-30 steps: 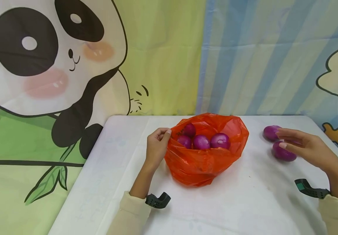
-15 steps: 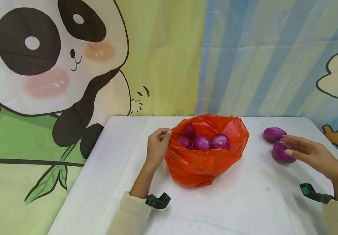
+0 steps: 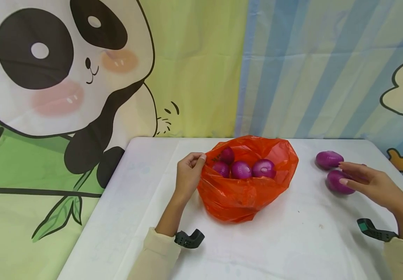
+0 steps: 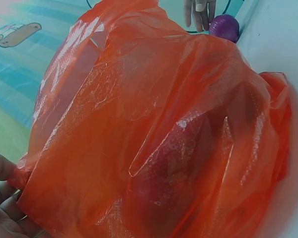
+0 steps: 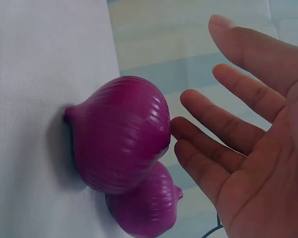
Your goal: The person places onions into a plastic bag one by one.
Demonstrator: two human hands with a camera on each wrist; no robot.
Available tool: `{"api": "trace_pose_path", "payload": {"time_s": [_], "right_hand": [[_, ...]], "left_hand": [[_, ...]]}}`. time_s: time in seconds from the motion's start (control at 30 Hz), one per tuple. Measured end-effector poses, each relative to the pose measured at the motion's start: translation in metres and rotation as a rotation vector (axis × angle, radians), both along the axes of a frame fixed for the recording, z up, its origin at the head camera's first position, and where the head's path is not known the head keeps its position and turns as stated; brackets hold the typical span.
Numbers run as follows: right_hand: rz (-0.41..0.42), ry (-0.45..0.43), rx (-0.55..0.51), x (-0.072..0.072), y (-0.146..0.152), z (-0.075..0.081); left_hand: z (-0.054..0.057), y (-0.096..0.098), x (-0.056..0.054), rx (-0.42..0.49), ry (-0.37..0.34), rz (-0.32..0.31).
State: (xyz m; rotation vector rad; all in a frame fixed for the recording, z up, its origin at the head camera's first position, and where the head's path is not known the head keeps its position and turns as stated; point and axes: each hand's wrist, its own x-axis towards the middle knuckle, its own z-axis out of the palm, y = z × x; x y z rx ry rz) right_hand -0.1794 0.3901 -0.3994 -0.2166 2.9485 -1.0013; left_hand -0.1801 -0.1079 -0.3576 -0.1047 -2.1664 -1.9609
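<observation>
My left hand [image 3: 189,171] pinches the left rim of an orange-red plastic bag [image 3: 243,198], whose mouth gapes upward. Several purple onions [image 3: 241,170] lie inside it. In the left wrist view the bag [image 4: 139,109] fills most of the picture, and fingers [image 4: 5,218] grip its edge. Two more onions sit on the table to the right, a nearer onion [image 3: 339,182] and a farther onion [image 3: 328,160]. Over the nearer one hovers my right hand [image 3: 376,184], fingers spread. The right wrist view shows the palm [image 5: 263,193] holding nothing, fingertips close to the larger-looking onion [image 5: 121,134].
A white table [image 3: 285,249] carries everything, with its far edge against a printed curtain [image 3: 194,70] bearing a panda. Bare tabletop lies between the bag and the two loose onions. A dark band [image 3: 189,238] is worn on the left wrist.
My right hand has shifted slightly right and down beside the loose onions, then stayed nearly still. The left hand keeps its grip on the bag. The bag and onions have not moved.
</observation>
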Motion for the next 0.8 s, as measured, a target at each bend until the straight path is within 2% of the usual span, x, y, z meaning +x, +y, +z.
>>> {"api": "trace_pose_path", "payload": {"time_s": [0.17,0.27,0.53,0.8], "right_hand": [[-0.023,-0.008,0.01,0.001,0.003,-0.004],[-0.002,-0.008,0.036,0.0,0.001,-0.008],[0.079,0.042,0.031,-0.002,-0.003,-0.012],[0.068,0.104,0.085,-0.002,-0.003,-0.018]], "left_hand": [[0.0,0.001,0.0,-0.002,-0.003,0.002],[0.001,0.001,0.001,-0.007,-0.006,-0.001],[0.001,0.001,0.003,-0.016,-0.008,0.0],[0.002,0.003,0.004,-0.023,-0.02,0.004]]}}
